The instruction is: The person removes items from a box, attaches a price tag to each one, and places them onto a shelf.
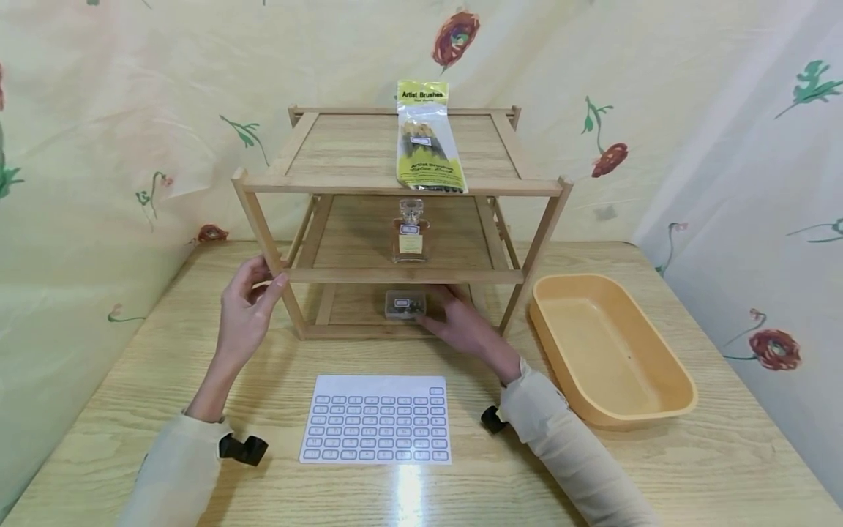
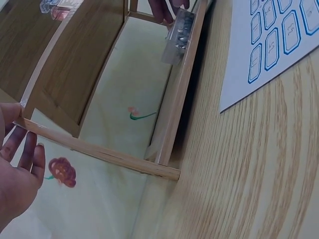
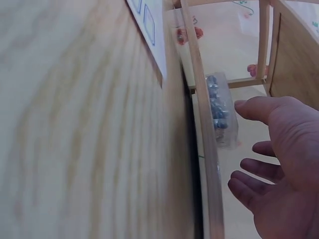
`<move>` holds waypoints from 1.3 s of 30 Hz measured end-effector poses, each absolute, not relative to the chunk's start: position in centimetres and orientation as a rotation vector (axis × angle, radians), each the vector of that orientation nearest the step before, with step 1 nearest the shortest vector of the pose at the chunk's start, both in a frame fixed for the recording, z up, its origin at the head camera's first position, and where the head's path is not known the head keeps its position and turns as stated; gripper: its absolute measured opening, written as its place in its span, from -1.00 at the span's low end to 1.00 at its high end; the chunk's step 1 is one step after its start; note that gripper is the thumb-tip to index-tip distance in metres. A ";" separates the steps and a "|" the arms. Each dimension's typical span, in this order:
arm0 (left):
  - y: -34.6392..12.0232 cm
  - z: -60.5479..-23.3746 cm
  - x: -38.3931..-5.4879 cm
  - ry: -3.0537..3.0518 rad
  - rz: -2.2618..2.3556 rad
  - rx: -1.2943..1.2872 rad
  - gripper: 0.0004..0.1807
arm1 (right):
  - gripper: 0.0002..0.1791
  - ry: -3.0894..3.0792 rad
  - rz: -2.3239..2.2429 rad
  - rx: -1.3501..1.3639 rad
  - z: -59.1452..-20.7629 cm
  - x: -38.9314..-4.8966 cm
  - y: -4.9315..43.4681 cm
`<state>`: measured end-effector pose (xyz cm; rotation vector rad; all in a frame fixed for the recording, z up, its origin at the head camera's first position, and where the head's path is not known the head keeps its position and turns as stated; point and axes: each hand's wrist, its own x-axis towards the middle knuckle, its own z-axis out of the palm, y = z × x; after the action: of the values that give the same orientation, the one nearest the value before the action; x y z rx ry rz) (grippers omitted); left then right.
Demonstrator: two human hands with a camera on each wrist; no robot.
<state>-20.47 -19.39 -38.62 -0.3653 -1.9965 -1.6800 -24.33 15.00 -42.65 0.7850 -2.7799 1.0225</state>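
A wooden three-tier rack (image 1: 407, 276) stands on the table. My left hand (image 1: 245, 311) grips its front left post between thumb and fingers, also seen in the left wrist view. On the bottom shelf sits a small clear plastic box (image 1: 405, 304) with a label and dark, shiny round pieces (image 3: 217, 107) inside. My right hand (image 1: 464, 326) reaches into that shelf at the box's right side. In the right wrist view its fingers are spread, and a small gap shows between the thumb and the box. Part of the right hand is hidden behind the middle shelf's front rail.
A perfume bottle (image 1: 410, 234) stands on the middle shelf. On the top shelf lies a packet of artist brushes (image 1: 426, 146), overhanging the front rail. A white sheet of printed labels (image 1: 375, 421) lies before the rack. An orange-yellow tray (image 1: 609, 351) stands at the right.
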 end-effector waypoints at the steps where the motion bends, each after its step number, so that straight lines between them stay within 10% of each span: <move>1: -19.4 -38.6 -20.4 -1.996 -1.678 -0.366 -0.64 | -0.26 -2.778 1.009 0.787 -42.6 -24.2 15.1; 39: -24.7 -38.8 -17.3 -2.318 -1.275 -0.441 -0.44 | -0.13 -2.542 0.486 1.023 -40.2 -15.8 20.0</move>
<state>-17.35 -24.69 -38.79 -0.4412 -2.3176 -1.2752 -15.76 19.96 -40.16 1.0229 -2.5422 0.4861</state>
